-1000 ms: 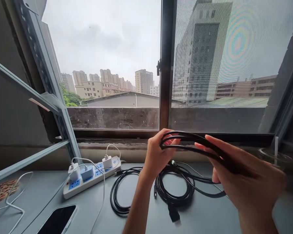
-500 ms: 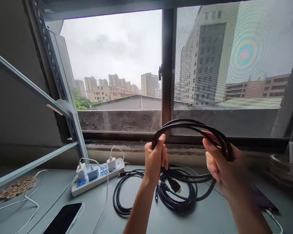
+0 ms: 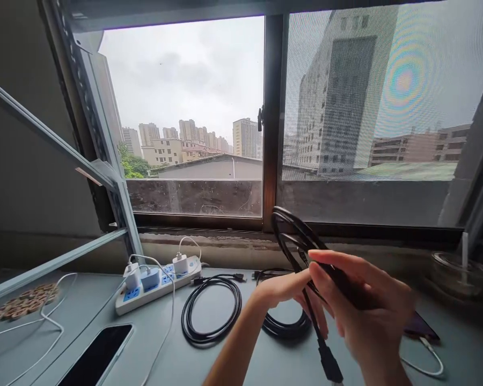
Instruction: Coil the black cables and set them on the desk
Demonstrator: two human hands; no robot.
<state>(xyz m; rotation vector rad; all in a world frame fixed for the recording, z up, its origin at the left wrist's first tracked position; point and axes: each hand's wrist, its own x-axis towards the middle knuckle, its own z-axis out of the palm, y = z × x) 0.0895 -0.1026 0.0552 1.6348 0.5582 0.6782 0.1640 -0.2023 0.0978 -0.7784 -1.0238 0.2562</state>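
Right hand [image 3: 370,305] closed round the black cable [image 3: 295,228], looped up in the air well right of the power strip [image 3: 121,309]. Left hand [image 3: 279,289] is right in there too, fingers partly hidden, so can't tell whether they grip. The cable's long axis slants up and left from the right hand, the nearer one; its plug [image 3: 329,362] dangles below. One coil [image 3: 201,339] lies just right of the power strip, a second coil [image 3: 285,331] farther right.
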